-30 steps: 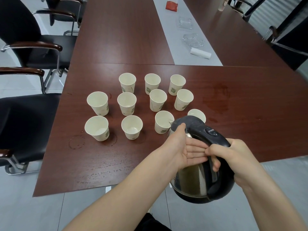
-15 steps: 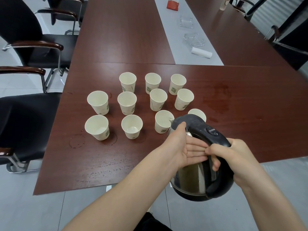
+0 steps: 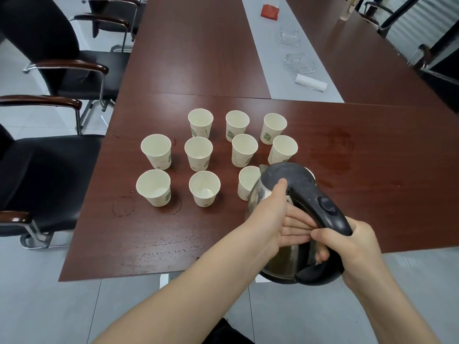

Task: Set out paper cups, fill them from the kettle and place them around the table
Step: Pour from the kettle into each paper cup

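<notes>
Two cups (image 3: 247,184) partly behind kettle (image 3: 298,180); right fingers (image 3: 323,237) round handle (image 3: 329,216), left fingers (image 3: 295,222) flat.

a single wide-angle head-worn view looks forward and steeply down across the table (image 3: 372,194) from close above.

Kettle (image 3: 305,192) is tipped forward, its base past the table's (image 3: 173,244) near edge. Spout is at the rim of the nearest cup (image 3: 248,184). Right hand (image 3: 352,247) grips the handle. Left hand (image 3: 275,219) lies flat on the kettle's side, fingers straight, thumb on the lid. Paper cups (image 3: 198,155) stand upright in three rough rows, left of centre. Wet rings (image 3: 124,206) sit near the left edge, damp patch (image 3: 331,150) to the right. Black chairs (image 3: 44,167) line the left edge.
</notes>
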A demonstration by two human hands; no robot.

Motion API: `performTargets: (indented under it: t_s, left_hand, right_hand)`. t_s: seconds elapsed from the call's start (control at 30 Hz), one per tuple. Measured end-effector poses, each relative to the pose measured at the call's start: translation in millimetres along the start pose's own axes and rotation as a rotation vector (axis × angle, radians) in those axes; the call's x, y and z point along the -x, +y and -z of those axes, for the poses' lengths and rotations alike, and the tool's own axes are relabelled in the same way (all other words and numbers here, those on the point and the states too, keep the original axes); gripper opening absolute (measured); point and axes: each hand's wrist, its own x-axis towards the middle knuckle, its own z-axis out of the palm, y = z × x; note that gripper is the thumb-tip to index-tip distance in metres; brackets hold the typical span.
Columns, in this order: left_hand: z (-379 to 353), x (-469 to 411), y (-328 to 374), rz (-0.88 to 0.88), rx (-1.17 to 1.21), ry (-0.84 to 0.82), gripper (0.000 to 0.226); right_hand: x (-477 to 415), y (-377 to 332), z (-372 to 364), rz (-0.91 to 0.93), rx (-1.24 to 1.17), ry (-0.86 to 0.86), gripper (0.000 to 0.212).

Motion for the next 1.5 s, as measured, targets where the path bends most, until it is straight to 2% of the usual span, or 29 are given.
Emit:
performTargets:
  t_s: [0.17,0.33,0.8,1.03,1.17,1.5]
  left_hand:
    - [9,10,0,-0.071,-0.002,0.028,0.089]
    - [24,21,0,-0.093,0.029,0.058,0.09]
    - [67,39,0,-0.045,0.117,0.075,0.093]
    - [76,40,1,-0.023,0.135,0.073,0.093]
    - [80,40,1,-0.015,0.158,0.081,0.09]
    - [80,44,7,0.022,0.152,0.105,0.083]
  right_hand:
    - [4,-5,-10,0.044,-0.014,-0.033,0.046]
    - [7,-13,-25,0.023,-0.015,-0.122,0.023]
    - [12,-23,-64,-0.037,0.041,-0.227,0.019]
    - [12,-27,-73,-0.065,0.073,-0.241,0.021]
    - [9,-28,-75,-0.075,0.103,-0.231,0.04]
    - [7,-35,-79,-0.078,0.125,-0.232,0.043]
